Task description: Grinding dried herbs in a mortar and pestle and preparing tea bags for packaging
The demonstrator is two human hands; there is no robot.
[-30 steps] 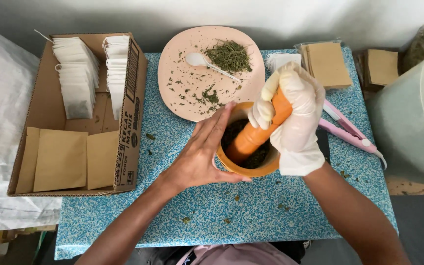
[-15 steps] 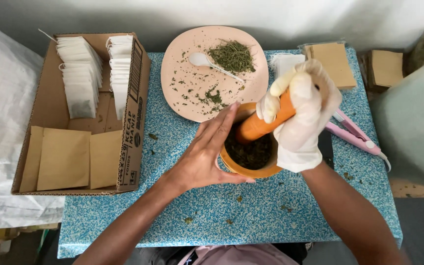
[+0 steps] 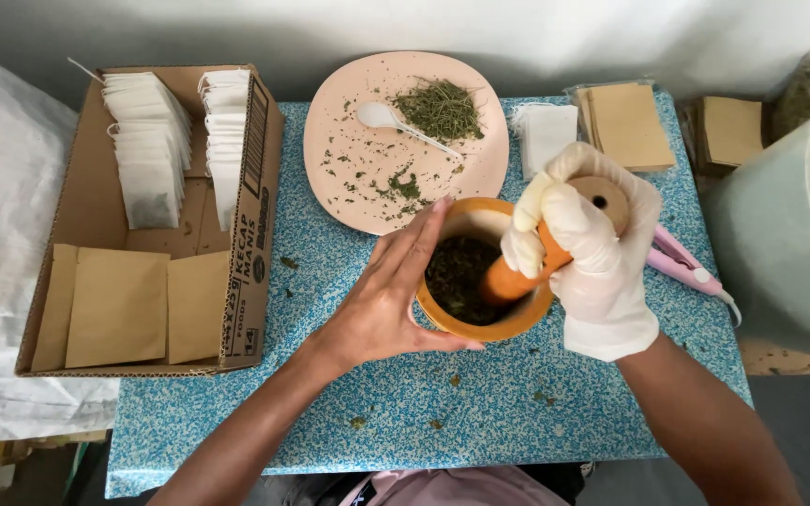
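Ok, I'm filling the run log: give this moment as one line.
left hand: braces mortar | right hand: gloved, grips pestle in herbs | plate behind

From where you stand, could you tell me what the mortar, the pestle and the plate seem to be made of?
The mortar looks like turned wood with a smooth orange-brown finish; its thick rim points that way. The pestle seems the same wood: its flat butt end is pale and bare with a centre hole. The plate is matte, evenly pale pink, perhaps melamine or glazed ceramic; the picture leaves that open.
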